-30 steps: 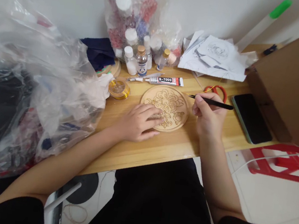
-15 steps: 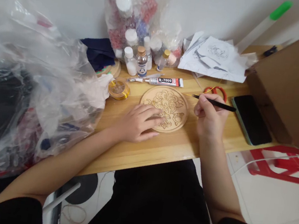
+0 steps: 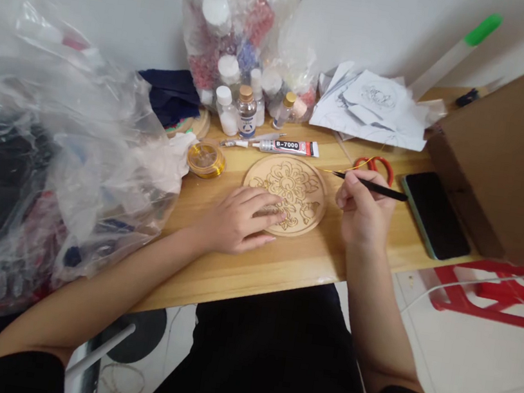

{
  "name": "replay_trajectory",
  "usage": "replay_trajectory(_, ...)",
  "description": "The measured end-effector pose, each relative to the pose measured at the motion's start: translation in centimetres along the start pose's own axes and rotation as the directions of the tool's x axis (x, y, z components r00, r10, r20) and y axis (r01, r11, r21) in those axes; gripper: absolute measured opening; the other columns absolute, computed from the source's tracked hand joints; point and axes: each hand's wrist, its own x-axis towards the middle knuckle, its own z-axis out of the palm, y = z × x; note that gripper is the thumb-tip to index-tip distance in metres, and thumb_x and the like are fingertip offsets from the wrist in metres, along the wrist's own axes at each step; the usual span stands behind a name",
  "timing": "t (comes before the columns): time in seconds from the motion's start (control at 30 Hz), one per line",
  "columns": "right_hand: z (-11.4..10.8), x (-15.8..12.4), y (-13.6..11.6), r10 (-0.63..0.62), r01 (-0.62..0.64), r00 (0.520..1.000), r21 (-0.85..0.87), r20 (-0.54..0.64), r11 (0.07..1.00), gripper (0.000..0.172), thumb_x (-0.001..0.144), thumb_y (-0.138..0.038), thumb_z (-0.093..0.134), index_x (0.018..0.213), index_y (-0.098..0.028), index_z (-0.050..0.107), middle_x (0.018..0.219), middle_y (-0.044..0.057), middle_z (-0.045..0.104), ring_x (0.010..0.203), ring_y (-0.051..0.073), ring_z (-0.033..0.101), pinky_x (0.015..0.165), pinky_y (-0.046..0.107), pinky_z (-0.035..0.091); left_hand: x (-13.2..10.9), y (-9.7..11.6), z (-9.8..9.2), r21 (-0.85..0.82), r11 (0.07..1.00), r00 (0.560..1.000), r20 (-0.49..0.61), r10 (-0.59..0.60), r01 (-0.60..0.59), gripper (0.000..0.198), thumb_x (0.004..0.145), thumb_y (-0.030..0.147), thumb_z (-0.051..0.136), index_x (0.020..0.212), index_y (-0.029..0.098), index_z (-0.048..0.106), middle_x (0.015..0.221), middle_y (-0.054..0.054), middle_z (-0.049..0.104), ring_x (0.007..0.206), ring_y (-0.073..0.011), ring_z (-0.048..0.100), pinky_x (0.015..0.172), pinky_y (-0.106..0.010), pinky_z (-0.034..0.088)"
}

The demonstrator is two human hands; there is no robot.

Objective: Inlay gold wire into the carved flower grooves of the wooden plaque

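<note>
A round wooden plaque [image 3: 300, 185] with a flower pattern in golden outlines lies flat on the wooden table. My left hand [image 3: 244, 219] rests on its lower left part, fingers spread. To the right of the plaque, my right hand [image 3: 366, 208] pinches black tweezers [image 3: 382, 189], their tips pointing left. A thin golden wire [image 3: 363, 163] runs from the tweezer tips and curves up past the red-handled scissors [image 3: 386, 165], which my right hand partly hides. A spool of golden wire [image 3: 206, 160] lies left of the plaque.
Behind the plaque lies a B-7000 glue tube [image 3: 289, 146], with small bottles [image 3: 247, 113] and a bag of jars beyond. Paper drawings [image 3: 372, 108] lie at the back. A phone [image 3: 435, 214] and cardboard box [image 3: 506, 153] stand right; plastic bags [image 3: 119, 137] crowd the left.
The view has shifted slightly. My left hand stays on the plaque, and my right hand keeps the tweezers and golden wire at its right edge with little movement.
</note>
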Motion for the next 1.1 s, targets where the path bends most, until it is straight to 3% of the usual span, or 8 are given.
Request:
replay_trajectory(0.13, -0.1, 0.1, 0.1, 0.003, -0.003, 1.000, -0.005, 0.000, 1.000, 0.018, 0.061, -0.028, 0.077, 0.067, -0.021, 0.062, 0.044, -0.009, 0.049, 0.037, 0.006, 0.041, 0.038, 0.021, 0.026, 0.0, 0.1, -0.1, 0.024, 1.000, 1.000, 0.014, -0.002, 0.002, 0.031, 0.092, 0.038, 0.052, 0.107, 0.015, 0.067, 0.120, -0.015, 0.061, 0.109, -0.0289, 0.055, 0.087, -0.044, 0.048)
replay_trajectory(0.67, -0.2, -0.1, 0.2, 0.019, -0.019, 0.999, 0.006, 0.051, 1.000, 0.014, 0.065, -0.024, 0.075, 0.069, -0.020, 0.062, 0.045, -0.008, 0.049, 0.039, 0.006, 0.041, 0.038, 0.020, 0.028, 0.2, 0.4, -0.5, 0.046, 0.999, 1.000, -0.004, -0.020, 0.021, 0.033, 0.093, 0.037, 0.050, 0.115, 0.016, 0.064, 0.119, -0.014, 0.062, 0.108, -0.0260, 0.056, 0.090, -0.041, 0.048)
replay_trajectory(0.8, 0.3, -0.8, 0.1, 0.029, -0.026, 0.997, -0.043, 0.077, 0.999, 0.012, 0.067, -0.023, 0.076, 0.069, -0.020, 0.064, 0.048, -0.007, 0.052, 0.040, 0.006, 0.043, 0.039, 0.020, 0.029, 0.2, 0.4, -0.4, 0.030, 0.999, 1.000, 0.024, -0.021, 0.020, 0.031, 0.093, 0.038, 0.051, 0.108, 0.016, 0.066, 0.120, -0.014, 0.062, 0.109, -0.0266, 0.056, 0.092, -0.043, 0.047)
replay_trajectory(0.93, 0.5, -1.2, -1.3, 0.012, 0.055, 0.962, -0.236, 0.274, 0.970, 0.007, 0.074, -0.021, 0.075, 0.078, -0.023, 0.069, 0.061, -0.003, 0.060, 0.051, 0.009, 0.051, 0.046, 0.023, 0.039, 0.0, 0.2, 0.0, 0.004, 0.999, 0.999, 0.026, -0.038, 0.037, 0.035, 0.092, 0.039, 0.051, 0.116, 0.015, 0.062, 0.123, -0.014, 0.061, 0.112, -0.0274, 0.055, 0.093, -0.043, 0.046)
replay_trajectory(1.03, 0.5, -0.8, -2.0, -0.017, 0.226, 0.877, -0.381, 0.480, 0.896, 0.010, 0.075, -0.018, 0.074, 0.081, -0.024, 0.070, 0.072, 0.000, 0.067, 0.061, 0.012, 0.059, 0.050, 0.025, 0.046, -0.2, 0.0, 0.3, -0.029, 0.998, 0.998, -0.012, -0.061, 0.060, 0.039, 0.092, 0.040, 0.051, 0.122, 0.015, 0.057, 0.125, -0.014, 0.060, 0.113, -0.0274, 0.054, 0.093, -0.044, 0.047)
replay_trajectory(1.1, 0.3, -0.4, -1.6, -0.060, 0.343, 0.808, -0.385, 0.586, 0.857, 0.011, 0.075, -0.016, 0.072, 0.082, -0.024, 0.069, 0.071, 0.000, 0.067, 0.064, 0.013, 0.061, 0.051, 0.026, 0.047, -0.2, -0.1, 0.4, -0.051, 0.996, 0.997, -0.036, -0.074, 0.072, 0.039, 0.092, 0.038, 0.051, 0.122, 0.014, 0.055, 0.124, -0.015, 0.060, 0.113, -0.0272, 0.054, 0.093, -0.045, 0.047)
